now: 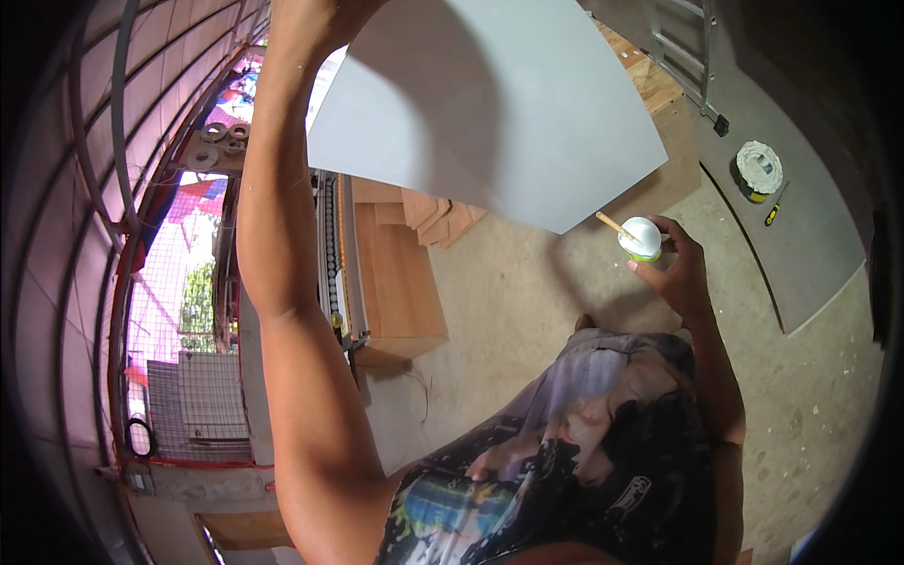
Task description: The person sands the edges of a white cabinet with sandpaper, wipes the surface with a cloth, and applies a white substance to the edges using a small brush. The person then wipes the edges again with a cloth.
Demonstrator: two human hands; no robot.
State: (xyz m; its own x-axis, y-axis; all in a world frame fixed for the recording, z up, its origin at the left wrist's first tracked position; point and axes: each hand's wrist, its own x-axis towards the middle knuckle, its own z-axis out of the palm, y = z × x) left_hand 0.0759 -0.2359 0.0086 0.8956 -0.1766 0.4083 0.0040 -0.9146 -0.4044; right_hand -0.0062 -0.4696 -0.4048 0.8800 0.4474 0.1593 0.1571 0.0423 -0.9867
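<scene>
My right hand (680,273) is closed round a small green-and-white cup (644,254) with white stuff in it. A thin wooden stick (614,224) slants up out of the cup, over its rim. My left arm reaches up to the top of the picture, beside a large white panel (556,104). Only the wrist end of my left hand (330,17) shows there, near the panel's upper left edge. Its fingers are out of the picture, so I cannot see whether they grip the panel. A shadow falls across the panel's face.
An open tub of white paste (759,168) stands on a grey sheet at the right, with a yellow-and-black screwdriver (774,213) beside it. A metal ladder (686,56) is at the upper right. Wooden boxes (400,273) stand left of centre, near a mesh opening (188,311).
</scene>
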